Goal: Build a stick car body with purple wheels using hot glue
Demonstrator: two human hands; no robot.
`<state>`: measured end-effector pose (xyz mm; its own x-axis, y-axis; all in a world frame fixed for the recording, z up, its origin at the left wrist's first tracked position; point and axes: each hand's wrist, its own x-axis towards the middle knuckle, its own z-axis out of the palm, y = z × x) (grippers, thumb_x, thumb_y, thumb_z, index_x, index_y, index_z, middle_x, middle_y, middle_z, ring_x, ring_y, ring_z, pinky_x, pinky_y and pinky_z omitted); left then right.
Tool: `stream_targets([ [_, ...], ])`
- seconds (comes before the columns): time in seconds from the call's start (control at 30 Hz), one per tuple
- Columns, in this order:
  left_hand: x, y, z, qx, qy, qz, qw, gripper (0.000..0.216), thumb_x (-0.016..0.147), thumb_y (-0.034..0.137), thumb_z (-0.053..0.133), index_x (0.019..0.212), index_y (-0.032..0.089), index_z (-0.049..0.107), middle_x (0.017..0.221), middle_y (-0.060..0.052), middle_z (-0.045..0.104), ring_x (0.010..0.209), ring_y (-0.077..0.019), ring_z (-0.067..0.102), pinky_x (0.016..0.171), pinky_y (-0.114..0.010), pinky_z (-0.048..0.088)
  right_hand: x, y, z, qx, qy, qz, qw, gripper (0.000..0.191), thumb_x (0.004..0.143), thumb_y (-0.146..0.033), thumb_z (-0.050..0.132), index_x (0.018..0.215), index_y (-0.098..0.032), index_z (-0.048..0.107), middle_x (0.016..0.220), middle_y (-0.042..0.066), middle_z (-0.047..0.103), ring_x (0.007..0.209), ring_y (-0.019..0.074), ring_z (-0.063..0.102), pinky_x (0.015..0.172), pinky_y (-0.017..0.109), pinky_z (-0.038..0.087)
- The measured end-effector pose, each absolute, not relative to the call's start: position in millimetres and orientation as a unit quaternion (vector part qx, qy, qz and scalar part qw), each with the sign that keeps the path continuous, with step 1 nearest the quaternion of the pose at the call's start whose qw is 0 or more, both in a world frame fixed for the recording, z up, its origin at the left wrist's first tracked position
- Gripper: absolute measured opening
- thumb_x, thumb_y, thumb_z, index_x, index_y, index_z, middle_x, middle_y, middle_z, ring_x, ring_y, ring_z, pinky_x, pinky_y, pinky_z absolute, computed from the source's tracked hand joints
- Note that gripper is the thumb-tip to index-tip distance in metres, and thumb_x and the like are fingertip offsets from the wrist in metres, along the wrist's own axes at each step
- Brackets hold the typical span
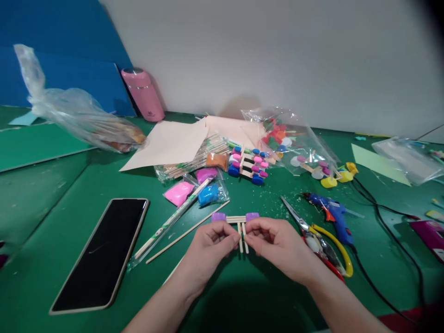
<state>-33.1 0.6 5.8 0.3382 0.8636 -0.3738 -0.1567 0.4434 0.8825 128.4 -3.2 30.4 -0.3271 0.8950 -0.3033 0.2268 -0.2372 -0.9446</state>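
Observation:
My left hand (pixel 208 245) and my right hand (pixel 277 243) meet at the middle of the green table (pixel 62 203), both pinched on a small frame of thin wooden sticks (pixel 242 231). The frame has a crossbar with a purple cap at each end (pixel 218 216) (pixel 252 216) and two short sticks running down between my fingertips. Loose long sticks (pixel 187 231) lie just left of my left hand.
A black phone (pixel 102 252) lies at the left. Scissors with yellow handles (pixel 319 238) and a blue glue gun (pixel 331 212) with its black cord lie at the right. Clay packets (pixel 194 189), finished stick models (pixel 248 166), plastic bags (pixel 291 138), paper and a pink bottle (pixel 142 92) fill the back.

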Motion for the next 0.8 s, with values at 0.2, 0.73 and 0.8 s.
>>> stream_targets([
  [0.2, -32.3, 1.2, 4.2, 0.389, 0.459, 0.354, 0.716, 0.013, 0.068, 0.018, 0.062, 0.057, 0.013, 0.058, 0.054, 0.002, 0.051, 0.052, -0.0078, 0.039, 0.049, -0.019, 0.028, 126.9, -3.8, 29.5, -0.508, -0.544, 0.607, 0.28, 0.01, 0.081, -0.016, 0.053, 0.083, -0.014, 0.063, 0.062, -0.004, 0.051, 0.053, 0.006, 0.043, 0.047, 0.015, 0.034],
  [0.73, -32.3, 0.6, 3.4, 0.39, 0.45, 0.348, 0.724, 0.014, 0.069, 0.019, 0.062, 0.057, 0.012, 0.057, 0.054, 0.003, 0.051, 0.052, -0.0074, 0.04, 0.049, -0.02, 0.029, 126.1, -3.1, 28.1, -0.508, -0.546, 0.605, 0.279, 0.008, 0.08, -0.017, 0.054, 0.081, -0.014, 0.062, 0.064, -0.002, 0.053, 0.058, 0.0083, 0.046, 0.05, 0.017, 0.036],
  [0.8, -32.5, 0.3, 3.0, 0.393, 0.449, 0.348, 0.723, 0.014, 0.069, 0.019, 0.061, 0.057, 0.012, 0.057, 0.053, 0.003, 0.05, 0.051, -0.0072, 0.039, 0.049, -0.02, 0.029, 126.4, -3.1, 28.3, -0.507, -0.547, 0.605, 0.279, 0.009, 0.08, -0.017, 0.054, 0.083, -0.015, 0.063, 0.065, -0.002, 0.054, 0.058, 0.0083, 0.048, 0.05, 0.017, 0.036],
])
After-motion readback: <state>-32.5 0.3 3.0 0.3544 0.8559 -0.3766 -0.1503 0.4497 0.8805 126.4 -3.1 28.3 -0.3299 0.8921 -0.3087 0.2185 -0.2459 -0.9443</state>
